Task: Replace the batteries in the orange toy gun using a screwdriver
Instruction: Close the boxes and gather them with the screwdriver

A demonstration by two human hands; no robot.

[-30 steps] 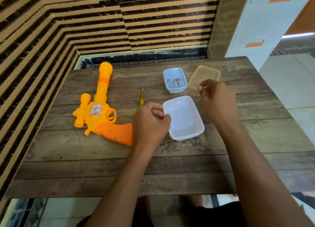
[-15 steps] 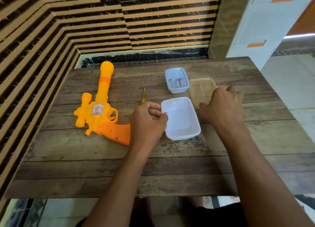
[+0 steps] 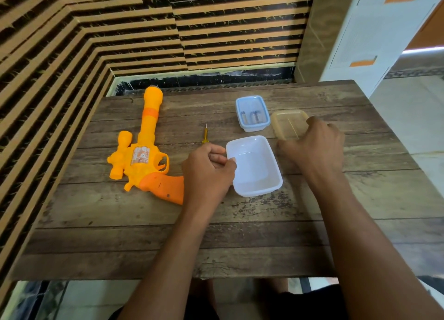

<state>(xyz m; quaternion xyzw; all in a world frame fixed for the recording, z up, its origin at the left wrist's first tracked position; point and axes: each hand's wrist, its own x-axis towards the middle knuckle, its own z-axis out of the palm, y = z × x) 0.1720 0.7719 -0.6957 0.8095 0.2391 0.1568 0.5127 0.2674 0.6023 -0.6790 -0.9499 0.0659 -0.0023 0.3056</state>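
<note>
**A:** Where is the toy gun [image 3: 141, 156]?

**B:** Flat on the wooden table [image 3: 144, 235], over on the left. Its handle end is just beside the left hand [image 3: 206, 170], which pinches the rim of the white tub [image 3: 254, 168].

**A:** And the right hand [image 3: 314, 149]?

**B:** It curls over the see-through yellow lid [image 3: 288, 125] and holds it.

**A:** Will the gun be heavy?

**B:** It looks like light, hard, smooth plastic. The fat handle seems the best place to grab it. The thin screwdriver [image 3: 205, 134] could roll. The batteries [image 3: 254, 117] sit in the blue tub [image 3: 252, 127].

Soft, even daylight — sharp centre, wide-angle bending at the edges.
</note>
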